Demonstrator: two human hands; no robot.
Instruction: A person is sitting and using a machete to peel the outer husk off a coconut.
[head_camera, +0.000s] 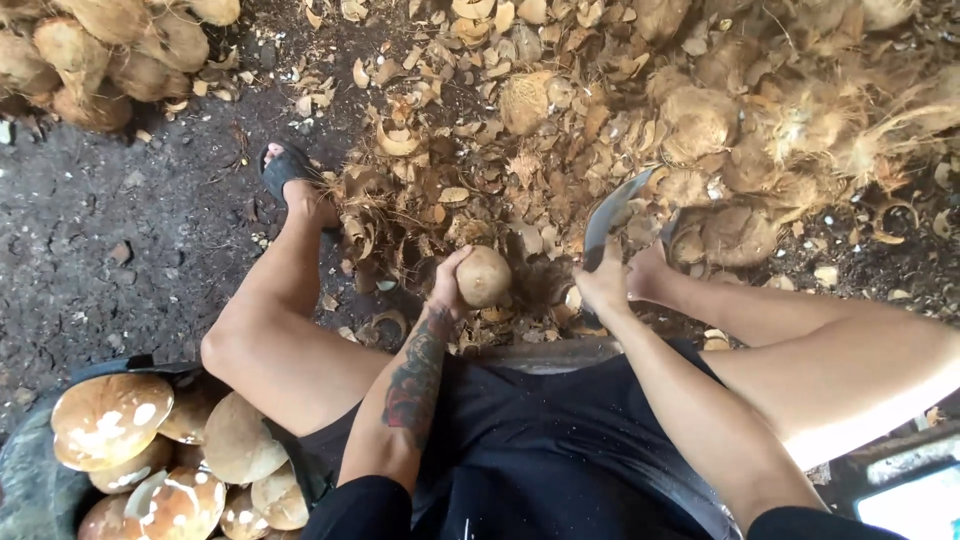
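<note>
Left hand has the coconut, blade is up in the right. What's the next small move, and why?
Probably bring the blade down to chop at the coconut: the right hand holds it raised, while the left hand steadies the coconut from the side, fingers off its top.

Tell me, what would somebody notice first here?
Right in the middle, the left hand grips a round peeled coconut, and the right hand raises a curved blade beside it. Dry brown husk scraps cover the ground beyond. At bottom left, a dark tub holds pale peeled coconuts.
</note>
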